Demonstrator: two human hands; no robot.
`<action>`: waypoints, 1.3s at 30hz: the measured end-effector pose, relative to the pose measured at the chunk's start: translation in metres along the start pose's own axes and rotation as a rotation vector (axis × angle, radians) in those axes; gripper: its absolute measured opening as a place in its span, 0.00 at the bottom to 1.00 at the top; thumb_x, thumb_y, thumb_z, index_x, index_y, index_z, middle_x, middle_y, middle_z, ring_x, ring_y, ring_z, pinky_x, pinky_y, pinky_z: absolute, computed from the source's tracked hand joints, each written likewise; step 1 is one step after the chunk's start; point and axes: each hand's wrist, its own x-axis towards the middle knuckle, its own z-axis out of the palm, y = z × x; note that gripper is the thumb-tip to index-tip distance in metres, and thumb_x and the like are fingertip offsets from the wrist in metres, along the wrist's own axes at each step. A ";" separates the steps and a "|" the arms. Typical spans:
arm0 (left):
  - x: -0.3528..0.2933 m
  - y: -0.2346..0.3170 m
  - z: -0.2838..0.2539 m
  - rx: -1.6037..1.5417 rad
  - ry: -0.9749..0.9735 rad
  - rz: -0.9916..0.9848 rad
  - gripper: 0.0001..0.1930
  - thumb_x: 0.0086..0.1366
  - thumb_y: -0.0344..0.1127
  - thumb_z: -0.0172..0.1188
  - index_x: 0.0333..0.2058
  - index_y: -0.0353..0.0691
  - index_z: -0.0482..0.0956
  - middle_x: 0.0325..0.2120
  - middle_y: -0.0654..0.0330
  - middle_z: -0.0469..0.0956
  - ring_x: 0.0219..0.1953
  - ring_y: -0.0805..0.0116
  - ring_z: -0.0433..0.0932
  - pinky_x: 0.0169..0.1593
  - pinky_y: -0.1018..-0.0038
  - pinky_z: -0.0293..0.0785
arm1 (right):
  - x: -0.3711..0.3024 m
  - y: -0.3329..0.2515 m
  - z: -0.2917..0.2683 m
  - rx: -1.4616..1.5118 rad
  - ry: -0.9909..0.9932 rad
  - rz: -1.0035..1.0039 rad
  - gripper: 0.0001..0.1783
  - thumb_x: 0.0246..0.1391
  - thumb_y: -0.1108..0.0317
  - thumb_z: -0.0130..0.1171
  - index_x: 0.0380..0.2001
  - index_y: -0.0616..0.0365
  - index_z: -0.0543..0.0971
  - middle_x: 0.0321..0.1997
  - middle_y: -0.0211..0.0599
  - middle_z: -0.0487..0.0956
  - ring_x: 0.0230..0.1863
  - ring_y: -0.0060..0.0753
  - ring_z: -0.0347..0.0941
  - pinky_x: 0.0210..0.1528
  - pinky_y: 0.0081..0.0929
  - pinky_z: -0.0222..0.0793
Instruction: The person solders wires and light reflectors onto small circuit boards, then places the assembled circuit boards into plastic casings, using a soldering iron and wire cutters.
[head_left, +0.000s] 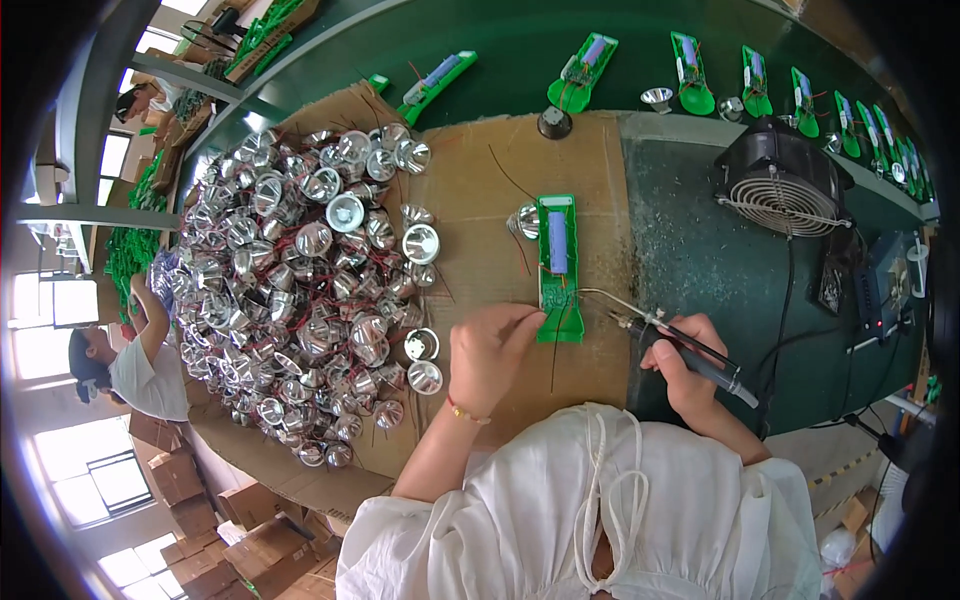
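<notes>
A green plastic flashlight housing (562, 326) lies on the cardboard in front of me, with a purple cylindrical battery (557, 243) and a small circuit board inside. My left hand (490, 358) is closed in a pinch at the housing's lower left edge; whatever the fingertips hold is hidden. My right hand (688, 370) grips a soldering iron (706, 372) with a thin bent metal tube, whose end reaches the circuit board. Touching the housing's upper left side is a silver reflector cup (522, 221). Thin dark wires stick out around the housing.
A big heap of silver reflector cups (300, 290) with red wires covers the left. More green housings (692, 75) line the far ledge. At the right stand a black fan (783, 180) and a soldering station (885, 285) with cables. Another person (140, 370) works at far left.
</notes>
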 end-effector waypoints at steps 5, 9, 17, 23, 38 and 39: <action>-0.006 -0.015 0.015 0.045 0.021 0.081 0.04 0.50 0.30 0.62 0.24 0.36 0.79 0.21 0.57 0.74 0.21 0.66 0.73 0.24 0.75 0.67 | -0.001 0.002 -0.001 -0.089 -0.073 -0.006 0.09 0.47 0.73 0.57 0.28 0.64 0.68 0.22 0.36 0.74 0.22 0.20 0.72 0.25 0.19 0.68; -0.003 -0.018 0.022 0.068 0.041 0.085 0.04 0.50 0.30 0.62 0.24 0.35 0.79 0.22 0.58 0.72 0.21 0.66 0.71 0.24 0.75 0.66 | -0.003 0.005 0.004 -0.122 -0.055 0.003 0.09 0.45 0.74 0.59 0.27 0.64 0.69 0.20 0.34 0.75 0.22 0.19 0.72 0.24 0.17 0.67; 0.001 -0.020 0.027 0.052 0.028 0.045 0.05 0.49 0.31 0.62 0.21 0.35 0.79 0.23 0.58 0.71 0.23 0.66 0.71 0.27 0.73 0.66 | -0.003 0.005 0.006 -0.138 -0.051 0.010 0.08 0.45 0.74 0.59 0.27 0.63 0.70 0.20 0.34 0.75 0.21 0.18 0.72 0.23 0.17 0.67; 0.000 -0.019 0.028 0.050 0.045 0.034 0.05 0.49 0.31 0.62 0.21 0.35 0.78 0.22 0.58 0.71 0.23 0.66 0.71 0.26 0.73 0.66 | -0.003 0.006 0.008 -0.110 -0.032 0.007 0.08 0.45 0.74 0.59 0.26 0.63 0.70 0.19 0.33 0.75 0.20 0.17 0.72 0.23 0.16 0.67; 0.003 -0.018 0.027 0.058 0.013 -0.005 0.06 0.49 0.32 0.62 0.22 0.35 0.79 0.23 0.58 0.72 0.22 0.66 0.72 0.26 0.74 0.67 | -0.004 0.004 0.005 -0.090 0.043 -0.056 0.08 0.50 0.72 0.54 0.29 0.63 0.66 0.17 0.36 0.73 0.18 0.23 0.71 0.20 0.18 0.65; 0.003 -0.019 0.028 0.057 0.007 -0.013 0.06 0.49 0.32 0.62 0.22 0.35 0.79 0.23 0.58 0.72 0.22 0.66 0.72 0.26 0.74 0.67 | -0.005 0.005 0.006 -0.087 0.042 -0.057 0.08 0.50 0.72 0.54 0.29 0.63 0.66 0.17 0.36 0.73 0.18 0.23 0.71 0.20 0.18 0.65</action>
